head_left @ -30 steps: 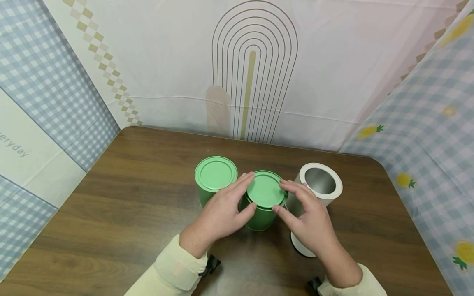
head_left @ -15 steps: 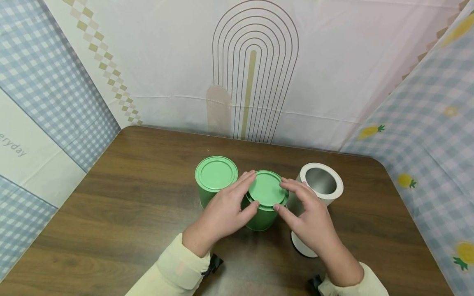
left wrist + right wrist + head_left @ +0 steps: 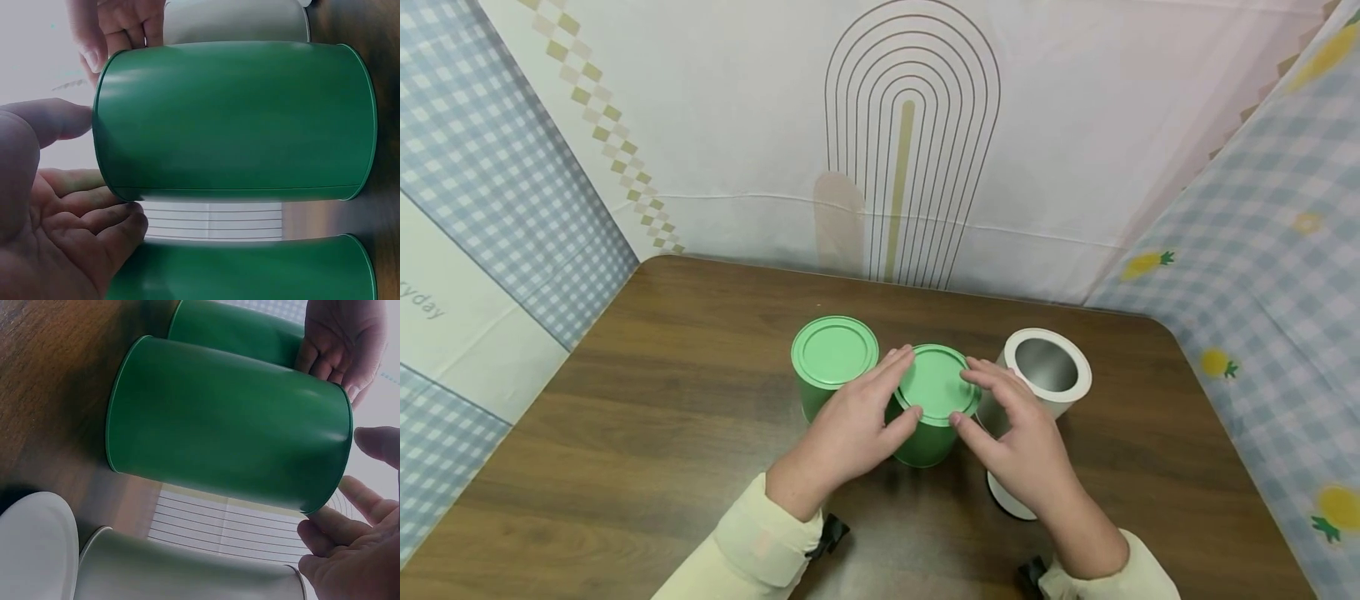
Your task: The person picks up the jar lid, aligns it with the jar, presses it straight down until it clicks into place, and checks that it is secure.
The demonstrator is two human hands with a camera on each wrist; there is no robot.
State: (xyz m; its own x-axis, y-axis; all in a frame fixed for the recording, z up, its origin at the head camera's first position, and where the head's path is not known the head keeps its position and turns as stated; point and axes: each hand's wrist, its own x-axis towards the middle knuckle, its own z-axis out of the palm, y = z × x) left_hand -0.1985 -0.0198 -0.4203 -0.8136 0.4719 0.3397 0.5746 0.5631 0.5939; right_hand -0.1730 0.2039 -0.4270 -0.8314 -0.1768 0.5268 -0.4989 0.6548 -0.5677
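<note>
A green tin with a green lid stands upright at the middle of the brown table. My left hand holds the lid's left rim between thumb and curled fingers. My right hand holds the right rim the same way, its fingers at the lid's edge. The left wrist view shows the tin's side close up, as does the right wrist view.
A second lidded green tin stands just left of the first. An open white tin with a silver inside stands to the right, and its white lid lies on the table, partly under my right wrist. Patterned cloth walls close in three sides.
</note>
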